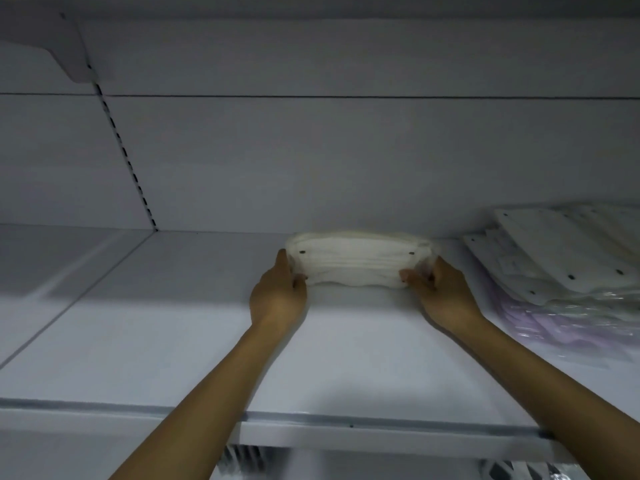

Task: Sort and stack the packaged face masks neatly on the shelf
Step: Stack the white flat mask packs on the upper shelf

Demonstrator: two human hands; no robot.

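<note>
Two hands clamp one bundle of white masks (pixel 356 268), set far back on shelf (pixel 166 341), close to rear panel (pixel 346 161). Bundle's left end pinched by left hand (pixel 277 296), right end by right hand (pixel 445 292): each grip holding bundle. Slanting pile of white packs (pixel 561 265) lies at right, atop lilac packs (pixel 547 323), apart from bundle.

Left grip (pixel 278 296) and right grip (pixel 443 292) hold the two ends of a white plastic-wrapped stack of face masks (pixel 360 268), thumbs in front, at the back of a white metal shelf (pixel 173 341). Near on the right: loose pile of clear-wrapped white mask packs (pixel 561 261), pale purple packs (pixel 540 323) beneath.
</note>
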